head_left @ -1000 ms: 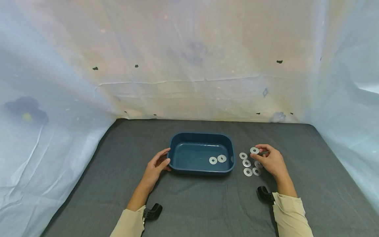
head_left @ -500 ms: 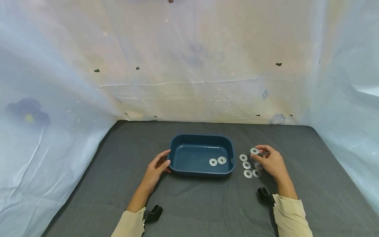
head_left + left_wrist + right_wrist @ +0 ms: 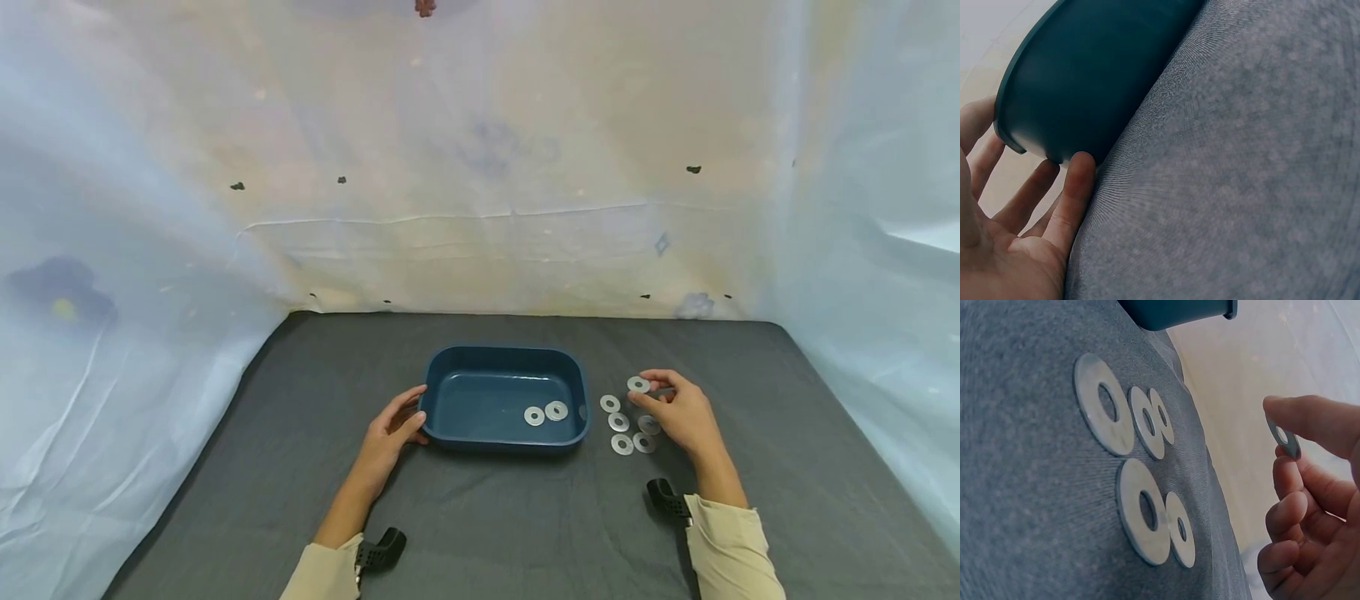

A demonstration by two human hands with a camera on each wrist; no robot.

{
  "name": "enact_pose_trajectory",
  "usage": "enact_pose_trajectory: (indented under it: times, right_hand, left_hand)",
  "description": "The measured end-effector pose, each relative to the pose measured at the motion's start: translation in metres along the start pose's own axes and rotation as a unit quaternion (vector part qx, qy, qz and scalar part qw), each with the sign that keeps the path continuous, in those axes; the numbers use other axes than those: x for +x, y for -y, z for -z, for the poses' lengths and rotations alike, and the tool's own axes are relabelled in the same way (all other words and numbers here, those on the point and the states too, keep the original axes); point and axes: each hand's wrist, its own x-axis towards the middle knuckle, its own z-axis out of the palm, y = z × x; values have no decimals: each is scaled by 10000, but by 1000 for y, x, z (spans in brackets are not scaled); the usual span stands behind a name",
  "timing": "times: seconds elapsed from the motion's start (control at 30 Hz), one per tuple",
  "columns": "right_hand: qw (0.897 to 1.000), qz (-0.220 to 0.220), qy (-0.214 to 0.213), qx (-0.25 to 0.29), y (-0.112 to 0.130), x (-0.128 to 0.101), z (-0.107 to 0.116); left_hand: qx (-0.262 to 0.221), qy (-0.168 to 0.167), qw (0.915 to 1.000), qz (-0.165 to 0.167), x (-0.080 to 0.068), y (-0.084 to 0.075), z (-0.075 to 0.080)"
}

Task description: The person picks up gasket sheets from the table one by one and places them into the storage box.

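Metal washer is pinched betw. thumb and fingertips of right hand, lifted off the mat, centre-right of frame. Five washers lie flat below it, right of blue tray. Two washers are seen inside tray. Tray's left wall is touched by left hand, fingers relaxed, nothing gripped.

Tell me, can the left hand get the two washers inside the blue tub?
Probably yes. The left hand rests against the tub's left wall, its fingers touching the outside. The tub is open-topped, and nothing covers the two washers near its right end.
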Motion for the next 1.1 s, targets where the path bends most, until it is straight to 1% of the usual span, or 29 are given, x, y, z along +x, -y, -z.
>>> enact_pose_trajectory:
  times: [0.37,0.6,0.83,1.1]
  right_hand:
    - [10000,7,15,63,2,-2,1]
    - [10000,56,-46,-1,3,-1,4]
    - [10000,86,13,4,9,-1,6]
    - [9994,330,85,77,17,-2,5]
  left_hand:
    - [21,-35,10000,36,-2,1,1]
    - [8,11,10000,12,-1,0,1]
    - [-8,32,10000,-32,0,0,1]
    - [52,-19,10000,-3,2,-1,-1]
